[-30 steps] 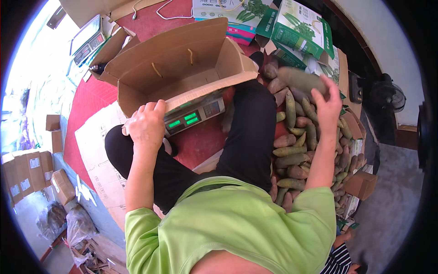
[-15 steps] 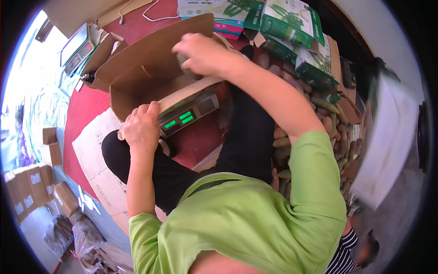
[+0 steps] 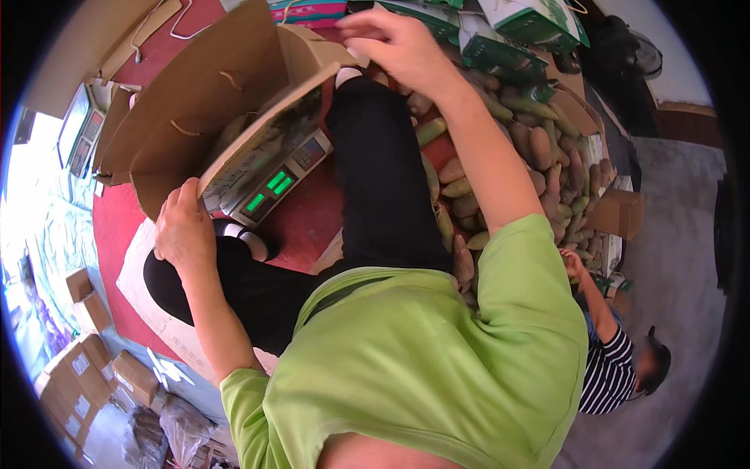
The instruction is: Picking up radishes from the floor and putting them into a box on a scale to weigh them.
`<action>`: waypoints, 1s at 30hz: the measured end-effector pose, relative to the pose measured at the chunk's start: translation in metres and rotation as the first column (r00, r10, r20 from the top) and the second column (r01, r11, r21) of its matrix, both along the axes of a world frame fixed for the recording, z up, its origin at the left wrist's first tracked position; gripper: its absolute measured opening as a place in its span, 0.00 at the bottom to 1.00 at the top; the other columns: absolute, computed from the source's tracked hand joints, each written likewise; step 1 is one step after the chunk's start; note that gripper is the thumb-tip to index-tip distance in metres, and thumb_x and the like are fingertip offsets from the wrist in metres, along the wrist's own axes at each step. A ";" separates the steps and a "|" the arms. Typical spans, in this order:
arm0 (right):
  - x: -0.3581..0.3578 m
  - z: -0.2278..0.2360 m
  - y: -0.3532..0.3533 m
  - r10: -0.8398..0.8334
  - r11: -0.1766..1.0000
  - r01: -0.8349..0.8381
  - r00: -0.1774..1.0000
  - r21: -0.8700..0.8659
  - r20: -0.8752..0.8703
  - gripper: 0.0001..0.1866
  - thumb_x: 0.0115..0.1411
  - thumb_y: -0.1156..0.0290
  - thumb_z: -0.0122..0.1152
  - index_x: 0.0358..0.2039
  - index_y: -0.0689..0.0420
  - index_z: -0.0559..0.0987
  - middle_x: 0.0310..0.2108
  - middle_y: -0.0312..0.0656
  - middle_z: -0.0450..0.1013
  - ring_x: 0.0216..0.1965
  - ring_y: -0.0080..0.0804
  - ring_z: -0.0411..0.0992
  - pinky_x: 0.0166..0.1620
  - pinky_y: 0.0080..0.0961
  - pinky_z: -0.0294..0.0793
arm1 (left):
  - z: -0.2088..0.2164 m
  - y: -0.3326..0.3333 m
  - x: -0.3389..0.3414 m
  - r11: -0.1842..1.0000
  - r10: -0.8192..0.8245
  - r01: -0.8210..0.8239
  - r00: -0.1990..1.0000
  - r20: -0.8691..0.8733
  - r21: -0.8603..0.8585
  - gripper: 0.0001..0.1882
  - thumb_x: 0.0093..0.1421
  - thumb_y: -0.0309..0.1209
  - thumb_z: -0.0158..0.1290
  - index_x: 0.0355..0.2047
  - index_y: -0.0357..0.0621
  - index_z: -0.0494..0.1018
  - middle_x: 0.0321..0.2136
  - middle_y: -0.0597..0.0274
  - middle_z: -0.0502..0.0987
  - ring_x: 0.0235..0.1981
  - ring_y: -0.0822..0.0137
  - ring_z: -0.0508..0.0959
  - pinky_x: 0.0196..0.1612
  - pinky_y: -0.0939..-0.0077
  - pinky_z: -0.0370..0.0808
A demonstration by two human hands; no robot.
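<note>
An open brown cardboard box (image 3: 176,90) with string handles stands tilted over a digital scale (image 3: 285,176) with lit green displays. My left hand (image 3: 186,227) grips the box's near left corner, fingers over its rim. By the box's far right end, my right hand (image 3: 402,51) is raised with fingers apart, thumb close to the cardboard and nothing visible in it. A dull greenish piece of produce (image 3: 232,131) shows partly inside the box, behind the near wall. To the right of my leg lies a heap of long brown and green produce (image 3: 539,148), its kind unclear.
Green and white printed cartons (image 3: 531,23) stand behind the heap. A second scale (image 3: 82,133) is at the far left, with small cardboard boxes (image 3: 86,375) below it. Another person in a striped shirt (image 3: 609,371) reaches toward the heap from the right. A black fan (image 3: 633,55) stands far right.
My right hand has left the box opening, where it held a rounded piece, and moved right and away. The view has shifted. My left hand stays on the box corner.
</note>
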State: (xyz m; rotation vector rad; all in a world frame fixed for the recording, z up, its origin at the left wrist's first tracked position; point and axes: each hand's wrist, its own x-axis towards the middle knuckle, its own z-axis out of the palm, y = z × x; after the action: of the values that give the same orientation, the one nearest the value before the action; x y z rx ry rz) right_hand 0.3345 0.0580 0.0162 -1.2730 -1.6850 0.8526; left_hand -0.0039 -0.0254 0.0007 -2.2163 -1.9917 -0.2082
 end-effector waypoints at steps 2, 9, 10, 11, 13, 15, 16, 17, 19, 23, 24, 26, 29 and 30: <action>0.048 -0.035 -0.024 -0.189 0.979 0.192 0.981 -0.063 0.052 0.15 0.56 0.69 0.58 0.43 0.61 0.78 0.38 0.43 0.77 0.38 0.30 0.76 0.42 0.25 0.74 | 0.000 0.001 0.001 0.999 0.034 -0.034 0.999 0.011 -0.009 0.11 0.56 0.29 0.51 0.39 0.54 0.74 0.34 0.64 0.78 0.37 0.57 0.78 0.36 0.62 0.74; 0.180 -0.258 -0.175 -0.351 0.724 0.548 0.816 -0.419 0.460 0.16 0.50 0.65 0.64 0.39 0.58 0.79 0.38 0.47 0.77 0.39 0.43 0.76 0.44 0.32 0.73 | -0.009 0.004 0.000 0.999 0.043 -0.043 0.999 -0.005 -0.018 0.11 0.57 0.30 0.50 0.41 0.57 0.74 0.35 0.66 0.78 0.38 0.59 0.77 0.34 0.62 0.74; 0.179 -0.277 -0.200 -0.340 0.680 0.573 0.799 -0.458 0.496 0.16 0.49 0.64 0.64 0.38 0.57 0.79 0.37 0.47 0.77 0.39 0.44 0.75 0.44 0.34 0.73 | -0.009 0.004 0.000 0.999 0.051 -0.051 0.999 -0.013 -0.007 0.11 0.57 0.31 0.51 0.41 0.57 0.74 0.36 0.67 0.78 0.38 0.59 0.78 0.33 0.63 0.74; 0.178 -0.291 -0.224 -0.276 0.632 0.583 0.785 -0.511 0.555 0.15 0.50 0.66 0.64 0.38 0.58 0.79 0.33 0.45 0.77 0.36 0.38 0.75 0.41 0.32 0.73 | -0.009 0.005 0.001 0.999 0.054 -0.054 0.998 -0.023 0.000 0.11 0.57 0.31 0.51 0.41 0.57 0.74 0.35 0.66 0.78 0.36 0.60 0.78 0.31 0.64 0.75; 0.160 -0.300 -0.256 -0.178 0.505 0.591 0.785 -0.629 0.594 0.15 0.50 0.68 0.65 0.37 0.60 0.79 0.28 0.45 0.77 0.31 0.33 0.75 0.38 0.30 0.74 | -0.011 0.005 -0.004 0.999 0.044 -0.043 0.999 -0.026 0.020 0.10 0.57 0.31 0.51 0.41 0.57 0.74 0.34 0.66 0.78 0.35 0.59 0.78 0.31 0.64 0.75; 0.147 -0.303 -0.279 -0.157 0.415 0.592 0.794 -0.691 0.587 0.15 0.49 0.67 0.66 0.37 0.60 0.79 0.27 0.45 0.77 0.30 0.34 0.75 0.38 0.31 0.74 | -0.009 0.004 -0.002 0.998 0.032 -0.031 0.999 -0.011 0.057 0.10 0.57 0.31 0.52 0.40 0.57 0.75 0.32 0.64 0.78 0.33 0.59 0.79 0.31 0.65 0.75; 0.150 -0.319 -0.300 -0.108 0.428 0.601 0.775 -0.675 0.622 0.16 0.48 0.66 0.66 0.38 0.59 0.79 0.29 0.46 0.77 0.31 0.36 0.76 0.39 0.31 0.74 | -0.009 0.006 0.002 0.999 0.014 -0.014 1.000 -0.006 0.052 0.10 0.57 0.31 0.52 0.40 0.57 0.75 0.32 0.64 0.78 0.33 0.59 0.79 0.31 0.65 0.75; 0.148 -0.329 -0.314 -0.054 0.449 0.599 0.759 -0.664 0.648 0.18 0.47 0.66 0.67 0.38 0.59 0.79 0.31 0.47 0.77 0.31 0.38 0.76 0.39 0.31 0.74 | -0.009 0.008 0.003 0.999 -0.001 0.001 1.000 0.001 0.044 0.10 0.57 0.31 0.52 0.40 0.56 0.75 0.32 0.64 0.78 0.33 0.59 0.79 0.31 0.65 0.75; 0.122 -0.319 -0.308 -0.195 0.296 0.596 0.803 -0.746 0.564 0.20 0.46 0.66 0.68 0.40 0.60 0.78 0.34 0.48 0.77 0.34 0.40 0.76 0.42 0.31 0.74 | -0.007 0.006 -0.003 0.999 0.003 -0.003 1.000 -0.016 0.039 0.09 0.58 0.31 0.51 0.40 0.56 0.75 0.32 0.64 0.78 0.33 0.58 0.79 0.31 0.65 0.75; 0.116 -0.335 -0.313 -0.318 0.283 0.650 0.757 -0.705 0.570 0.27 0.44 0.65 0.70 0.45 0.61 0.75 0.41 0.50 0.75 0.43 0.45 0.74 0.48 0.32 0.72 | -0.004 0.008 -0.002 1.000 -0.015 0.015 1.000 -0.011 0.015 0.09 0.58 0.31 0.51 0.40 0.55 0.75 0.32 0.63 0.79 0.33 0.58 0.79 0.32 0.65 0.75; 0.115 -0.342 -0.312 -0.320 0.283 0.648 0.759 -0.707 0.567 0.27 0.44 0.65 0.70 0.45 0.61 0.75 0.41 0.50 0.75 0.43 0.45 0.74 0.48 0.32 0.72 | -0.004 0.009 -0.003 1.000 -0.015 0.015 1.000 -0.016 0.004 0.09 0.58 0.31 0.51 0.39 0.55 0.75 0.32 0.63 0.79 0.33 0.58 0.79 0.32 0.65 0.75; 0.114 -0.355 -0.309 -0.327 0.182 0.725 0.682 -0.665 0.654 0.30 0.43 0.65 0.71 0.47 0.62 0.74 0.42 0.51 0.75 0.48 0.44 0.72 0.50 0.33 0.70 | -0.008 0.010 -0.002 0.999 -0.043 0.043 0.999 -0.008 0.013 0.09 0.58 0.31 0.51 0.39 0.55 0.75 0.32 0.63 0.79 0.33 0.58 0.79 0.32 0.65 0.75; 0.093 -0.333 -0.276 -0.252 0.132 0.756 0.651 -0.641 0.716 0.32 0.42 0.65 0.71 0.48 0.62 0.73 0.45 0.52 0.73 0.49 0.45 0.72 0.50 0.33 0.70 | -0.008 0.005 -0.007 0.999 -0.027 0.028 0.999 -0.034 0.035 0.09 0.58 0.31 0.51 0.39 0.56 0.75 0.32 0.63 0.79 0.33 0.58 0.79 0.32 0.65 0.75; 0.096 -0.337 -0.276 -0.251 0.136 0.756 0.651 -0.640 0.716 0.32 0.42 0.65 0.71 0.48 0.62 0.73 0.45 0.52 0.73 0.49 0.45 0.72 0.50 0.33 0.70 | -0.008 0.005 -0.004 0.999 -0.023 0.025 0.999 -0.037 0.040 0.09 0.58 0.31 0.51 0.39 0.56 0.75 0.33 0.64 0.79 0.34 0.58 0.79 0.32 0.66 0.75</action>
State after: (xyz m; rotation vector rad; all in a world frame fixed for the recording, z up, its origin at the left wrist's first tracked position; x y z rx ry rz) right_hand 0.4302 -0.2180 -0.3207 -2.8868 -0.6686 1.1294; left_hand -0.0075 -0.0200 -0.0073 -2.2040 -1.9258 -0.2080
